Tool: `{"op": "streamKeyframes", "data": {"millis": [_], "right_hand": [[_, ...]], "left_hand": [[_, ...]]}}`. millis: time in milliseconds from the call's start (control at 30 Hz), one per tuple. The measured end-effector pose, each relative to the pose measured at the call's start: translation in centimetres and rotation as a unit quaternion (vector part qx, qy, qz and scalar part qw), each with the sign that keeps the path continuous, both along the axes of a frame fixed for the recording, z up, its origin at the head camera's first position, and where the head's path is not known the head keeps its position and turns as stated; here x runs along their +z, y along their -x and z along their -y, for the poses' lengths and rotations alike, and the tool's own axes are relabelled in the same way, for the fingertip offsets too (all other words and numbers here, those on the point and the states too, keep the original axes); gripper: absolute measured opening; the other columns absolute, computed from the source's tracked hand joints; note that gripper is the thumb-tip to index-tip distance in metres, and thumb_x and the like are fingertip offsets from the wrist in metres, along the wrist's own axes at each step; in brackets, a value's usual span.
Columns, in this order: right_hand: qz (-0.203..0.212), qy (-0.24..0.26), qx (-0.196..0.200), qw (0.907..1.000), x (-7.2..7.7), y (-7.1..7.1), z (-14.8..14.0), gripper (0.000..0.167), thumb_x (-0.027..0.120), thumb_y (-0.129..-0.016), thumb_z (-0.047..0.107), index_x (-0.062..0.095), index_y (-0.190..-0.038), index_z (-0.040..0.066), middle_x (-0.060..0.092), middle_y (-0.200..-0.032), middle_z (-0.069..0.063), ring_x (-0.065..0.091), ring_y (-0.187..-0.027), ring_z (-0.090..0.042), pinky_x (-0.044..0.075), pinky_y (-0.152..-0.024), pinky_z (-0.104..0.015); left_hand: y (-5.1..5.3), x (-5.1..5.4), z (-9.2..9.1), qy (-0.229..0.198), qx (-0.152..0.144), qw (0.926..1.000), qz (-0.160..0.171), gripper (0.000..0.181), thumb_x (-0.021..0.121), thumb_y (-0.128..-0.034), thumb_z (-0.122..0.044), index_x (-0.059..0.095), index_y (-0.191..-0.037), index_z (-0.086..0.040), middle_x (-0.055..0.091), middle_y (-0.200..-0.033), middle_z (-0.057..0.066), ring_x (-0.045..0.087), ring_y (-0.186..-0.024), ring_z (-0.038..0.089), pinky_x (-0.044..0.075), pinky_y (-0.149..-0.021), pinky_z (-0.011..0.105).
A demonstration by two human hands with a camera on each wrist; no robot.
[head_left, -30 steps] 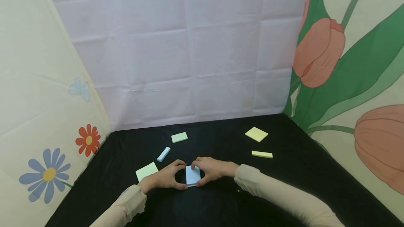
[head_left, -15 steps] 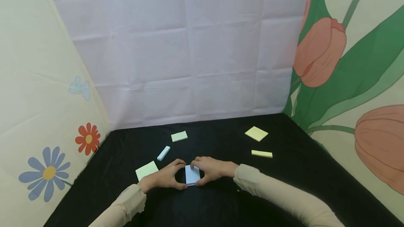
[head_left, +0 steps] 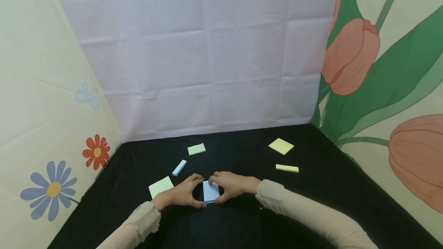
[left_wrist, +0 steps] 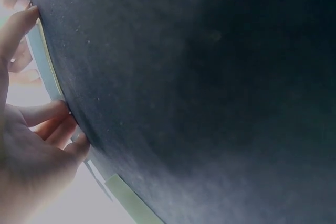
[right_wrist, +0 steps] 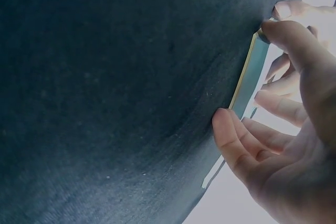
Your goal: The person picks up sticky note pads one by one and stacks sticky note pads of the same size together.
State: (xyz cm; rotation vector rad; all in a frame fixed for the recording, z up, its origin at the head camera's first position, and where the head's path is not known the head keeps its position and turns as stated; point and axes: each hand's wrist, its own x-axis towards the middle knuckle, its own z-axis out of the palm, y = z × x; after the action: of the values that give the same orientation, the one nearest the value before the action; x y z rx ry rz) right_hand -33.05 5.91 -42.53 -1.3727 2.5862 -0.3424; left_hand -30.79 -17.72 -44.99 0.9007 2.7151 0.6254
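As they're probably steadying it, the half-curled left hand (head_left: 182, 193) and right hand (head_left: 234, 185) are pinching a blue-topped rectangular paper stack (head_left: 211, 193).

Left grip (head_left: 181, 194) and right grip (head_left: 234, 186) are holding this blue pad (head_left: 211, 193) on the black table (head_left: 221, 228), one at each side. Bigger green pad (head_left: 161, 186) sits to the left, partly hidden by the left grip, with a blue strip (head_left: 179, 168) and small green pad (head_left: 196, 149) farther back. Yellow square (head_left: 281, 146) is off far right, yellow strip (head_left: 287, 168) just nearer
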Motion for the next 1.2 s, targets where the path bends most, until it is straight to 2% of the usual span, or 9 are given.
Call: {"op": "streamKeyframes", "data": {"millis": [533,933,1200], "right_hand": [[-0.005,-0.001,0.012,0.9999,0.13,-0.08,0.1,0.053,0.077,-0.086,0.04,0.055,-0.128,0.016,0.055,-0.12,-0.002,0.051,-0.096,-0.007,0.046,-0.082,-0.023],[0.044,-0.018,0.018,0.9987,0.73,0.44,-0.15,0.06,0.076,-0.087,0.041,0.05,-0.134,0.017,0.051,-0.118,0.001,0.048,-0.095,-0.007,0.044,-0.082,-0.023],[0.049,-0.006,0.019,0.9986,0.84,0.62,-0.1,0.049,0.069,-0.094,0.039,0.051,-0.132,0.015,0.052,-0.116,0.001,0.051,-0.094,-0.006,0.045,-0.082,-0.024]], "left_hand": [[0.07,0.16,-0.01,0.02,0.008,0.9996,-0.016,0.085,0.074,-0.0816,-0.055,0.047,-0.14,0.0,0.04,-0.141,0.011,0.044,-0.125,0.026,0.039,-0.104,0.048],[-0.28,0.45,-0.28,0.016,0.003,0.9997,-0.017,0.085,0.074,-0.082,-0.054,0.046,-0.14,0.002,0.04,-0.142,0.013,0.043,-0.127,0.028,0.039,-0.105,0.048],[-0.18,0.4,-0.26,0.013,-0.003,0.9998,-0.017,0.084,0.074,-0.0824,-0.053,0.047,-0.139,0.002,0.04,-0.141,0.013,0.043,-0.126,0.027,0.039,-0.104,0.047]]}}
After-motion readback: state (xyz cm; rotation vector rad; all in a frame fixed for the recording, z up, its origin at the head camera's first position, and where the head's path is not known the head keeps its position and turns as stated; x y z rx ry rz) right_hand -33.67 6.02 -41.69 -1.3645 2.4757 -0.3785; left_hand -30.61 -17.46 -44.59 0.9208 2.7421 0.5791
